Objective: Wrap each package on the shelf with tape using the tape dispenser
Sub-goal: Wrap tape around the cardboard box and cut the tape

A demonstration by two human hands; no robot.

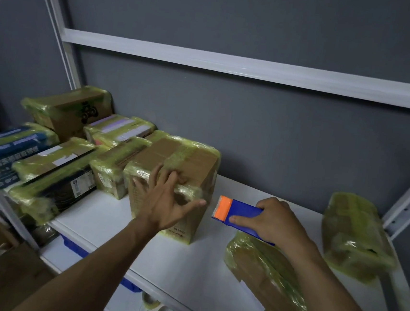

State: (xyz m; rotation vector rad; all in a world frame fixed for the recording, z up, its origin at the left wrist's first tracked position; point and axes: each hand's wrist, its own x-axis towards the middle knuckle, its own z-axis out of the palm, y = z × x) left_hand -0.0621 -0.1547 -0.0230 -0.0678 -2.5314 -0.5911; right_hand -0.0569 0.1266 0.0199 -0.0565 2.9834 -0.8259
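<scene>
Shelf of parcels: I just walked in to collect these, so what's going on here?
A person is taping packages on the white shelf. The left hand, fingers spread, lies on the upright brown cardboard box already banded in yellowish tape. The right hand grips the blue and orange tape dispenser beside it, above a flat taped parcel. The packages stacked at left also look wrapped.

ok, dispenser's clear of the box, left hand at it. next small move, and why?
Probably move the tape dispenser in the right hand left until its orange end meets the cardboard box. That end already faces the box with a gap between, and the left hand, fingers spread, looks to be bracing it.
</scene>
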